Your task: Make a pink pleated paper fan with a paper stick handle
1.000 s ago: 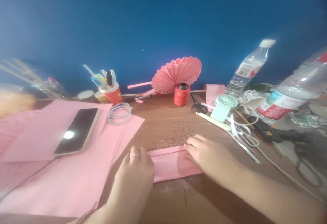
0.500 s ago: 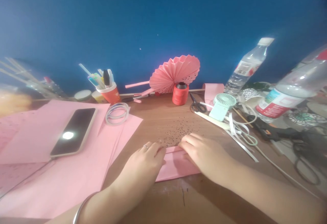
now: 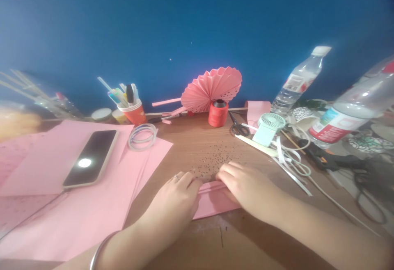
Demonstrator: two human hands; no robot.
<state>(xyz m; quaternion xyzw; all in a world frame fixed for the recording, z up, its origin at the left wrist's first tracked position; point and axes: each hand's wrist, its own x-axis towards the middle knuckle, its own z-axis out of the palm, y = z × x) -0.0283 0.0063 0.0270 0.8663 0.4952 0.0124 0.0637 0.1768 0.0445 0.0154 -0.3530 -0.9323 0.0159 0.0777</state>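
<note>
A small folded pink paper strip lies on the brown table near the front edge. My left hand, with a ring on one finger, presses down on its left end, fingers curled together over the fold. My right hand presses on the right end, fingertips bent onto the top fold. The two hands nearly meet at the strip's upper edge. Small dark specks are scattered on the table just beyond the strip.
Pink paper sheets with a phone and wire rings lie at left. A pen cup, pink paper fan, red thread spool, scissors, mint hand fan, two bottles and white strips crowd the back and right.
My left hand slid right along the strip until it nearly met my right hand, and the fold at the top edge has grown tighter. My right hand barely moved.
</note>
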